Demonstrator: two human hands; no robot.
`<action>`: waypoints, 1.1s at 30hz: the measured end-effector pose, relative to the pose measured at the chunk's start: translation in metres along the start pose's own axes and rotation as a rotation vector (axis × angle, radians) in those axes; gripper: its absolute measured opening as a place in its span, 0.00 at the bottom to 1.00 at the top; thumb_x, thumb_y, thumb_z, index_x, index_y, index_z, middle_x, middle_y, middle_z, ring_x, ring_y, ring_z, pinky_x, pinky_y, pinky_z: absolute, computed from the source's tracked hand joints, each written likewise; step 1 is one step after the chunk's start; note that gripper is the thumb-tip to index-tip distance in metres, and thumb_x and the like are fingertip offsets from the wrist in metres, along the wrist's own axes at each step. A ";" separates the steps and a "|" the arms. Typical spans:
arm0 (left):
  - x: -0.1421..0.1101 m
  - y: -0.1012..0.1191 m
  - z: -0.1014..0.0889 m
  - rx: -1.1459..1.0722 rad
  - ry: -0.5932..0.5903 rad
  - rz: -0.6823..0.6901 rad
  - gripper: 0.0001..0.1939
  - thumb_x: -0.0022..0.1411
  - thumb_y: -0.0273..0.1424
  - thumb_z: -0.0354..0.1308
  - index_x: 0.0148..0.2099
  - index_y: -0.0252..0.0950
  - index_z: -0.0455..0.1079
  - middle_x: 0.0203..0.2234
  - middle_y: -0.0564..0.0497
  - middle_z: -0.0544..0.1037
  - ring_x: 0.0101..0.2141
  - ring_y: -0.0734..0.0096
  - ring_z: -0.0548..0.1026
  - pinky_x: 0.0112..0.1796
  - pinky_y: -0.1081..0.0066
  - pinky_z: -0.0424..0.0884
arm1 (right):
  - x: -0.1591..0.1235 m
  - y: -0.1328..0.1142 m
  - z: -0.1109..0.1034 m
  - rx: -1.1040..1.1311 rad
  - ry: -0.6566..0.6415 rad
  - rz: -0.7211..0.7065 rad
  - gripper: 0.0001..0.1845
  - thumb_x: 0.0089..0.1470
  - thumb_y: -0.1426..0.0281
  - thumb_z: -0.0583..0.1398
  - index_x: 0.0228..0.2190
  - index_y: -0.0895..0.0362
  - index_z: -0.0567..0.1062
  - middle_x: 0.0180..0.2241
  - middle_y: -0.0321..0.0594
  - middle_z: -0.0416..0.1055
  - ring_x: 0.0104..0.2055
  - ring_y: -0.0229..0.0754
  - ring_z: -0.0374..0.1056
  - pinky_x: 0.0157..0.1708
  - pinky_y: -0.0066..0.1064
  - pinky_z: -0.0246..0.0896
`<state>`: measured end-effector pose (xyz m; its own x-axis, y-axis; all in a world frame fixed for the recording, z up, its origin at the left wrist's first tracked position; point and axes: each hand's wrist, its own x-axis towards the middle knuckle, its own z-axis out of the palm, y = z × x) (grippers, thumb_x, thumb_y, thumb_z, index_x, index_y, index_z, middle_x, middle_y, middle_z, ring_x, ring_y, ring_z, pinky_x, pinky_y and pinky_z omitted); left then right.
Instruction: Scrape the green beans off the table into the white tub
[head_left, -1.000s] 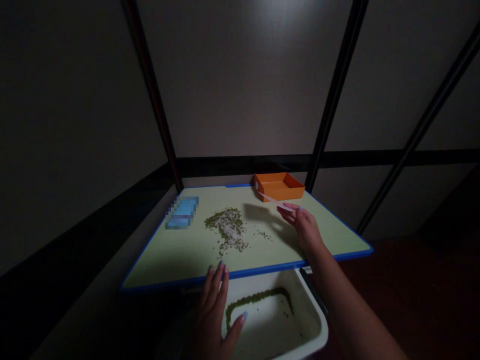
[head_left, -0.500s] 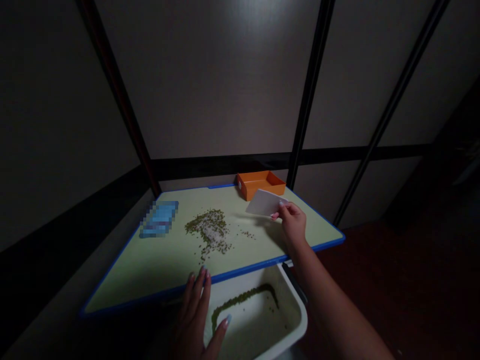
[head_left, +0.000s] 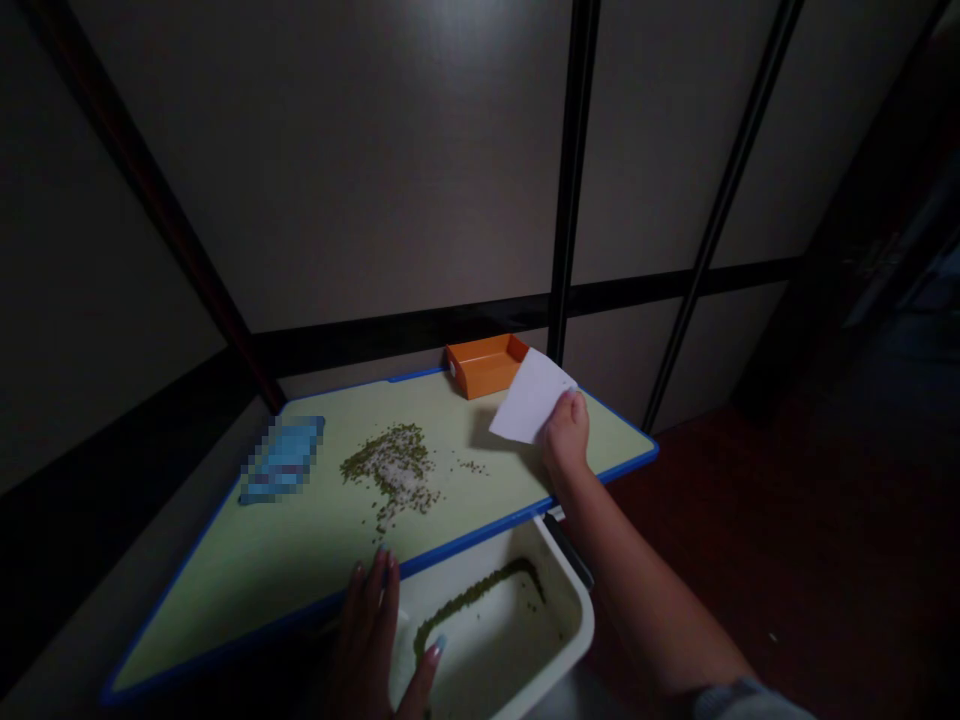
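My right hand (head_left: 564, 440) is closed on a white card (head_left: 529, 397), held tilted just above the pale green board (head_left: 247, 570) near its right end. A pile of small green beans mixed with white grains (head_left: 390, 472) lies in the middle of the board, left of the card. My left hand (head_left: 375, 640) grips the rim of a white tub (head_left: 559, 655) below the board's near edge, fingers against the blue border and thumb inside. A line of green beans (head_left: 472, 598) lies in the tub.
An orange open box (head_left: 484, 364) stands at the board's far edge, just behind the card. A blue blurred packet (head_left: 281, 462) lies at the board's left. Grey wall panels with black frame bars rise behind. Dark floor lies to the right.
My right hand has turned the white card from nearly edge-on to face up and lifted it slightly. The view has swung to the right. My left hand stays on the tub.
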<state>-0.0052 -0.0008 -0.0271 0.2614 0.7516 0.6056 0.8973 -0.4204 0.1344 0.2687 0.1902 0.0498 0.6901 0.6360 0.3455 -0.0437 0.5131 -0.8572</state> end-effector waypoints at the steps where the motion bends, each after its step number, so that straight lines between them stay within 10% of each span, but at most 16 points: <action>1: 0.000 -0.001 0.001 0.000 -0.004 0.002 0.41 0.62 0.30 0.52 0.71 0.42 0.34 0.67 0.40 0.53 0.65 0.49 0.50 0.55 0.48 0.67 | 0.000 0.001 0.001 0.013 -0.006 0.016 0.25 0.52 0.43 0.52 0.26 0.53 0.61 0.22 0.30 0.60 0.25 0.35 0.56 0.25 0.26 0.53; 12: -0.001 -0.002 -0.002 -0.017 -0.016 -0.004 0.42 0.63 0.29 0.53 0.71 0.43 0.33 0.68 0.41 0.50 0.66 0.50 0.47 0.57 0.47 0.64 | 0.005 0.005 0.004 0.198 -0.089 0.414 0.26 0.34 0.48 0.65 0.25 0.54 0.64 0.20 0.33 0.68 0.21 0.38 0.63 0.21 0.30 0.57; 20: -0.002 -0.005 -0.004 -0.043 -0.055 -0.008 0.44 0.62 0.27 0.54 0.71 0.46 0.31 0.68 0.43 0.49 0.66 0.50 0.45 0.57 0.45 0.63 | -0.005 -0.001 0.001 -0.170 -0.253 0.111 0.16 0.46 0.54 0.59 0.29 0.53 0.66 0.18 0.29 0.64 0.20 0.36 0.56 0.20 0.26 0.46; 33: 0.000 -0.001 -0.005 -0.046 -0.080 -0.033 0.42 0.64 0.28 0.52 0.70 0.47 0.29 0.69 0.44 0.47 0.67 0.52 0.43 0.59 0.45 0.61 | -0.002 0.005 0.000 -0.264 -0.337 0.043 0.11 0.51 0.58 0.56 0.31 0.53 0.67 0.19 0.29 0.62 0.22 0.38 0.55 0.23 0.28 0.46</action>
<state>-0.0076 -0.0030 -0.0231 0.2606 0.8029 0.5362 0.8893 -0.4158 0.1904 0.2672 0.1913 0.0449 0.4153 0.8289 0.3748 0.1492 0.3444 -0.9269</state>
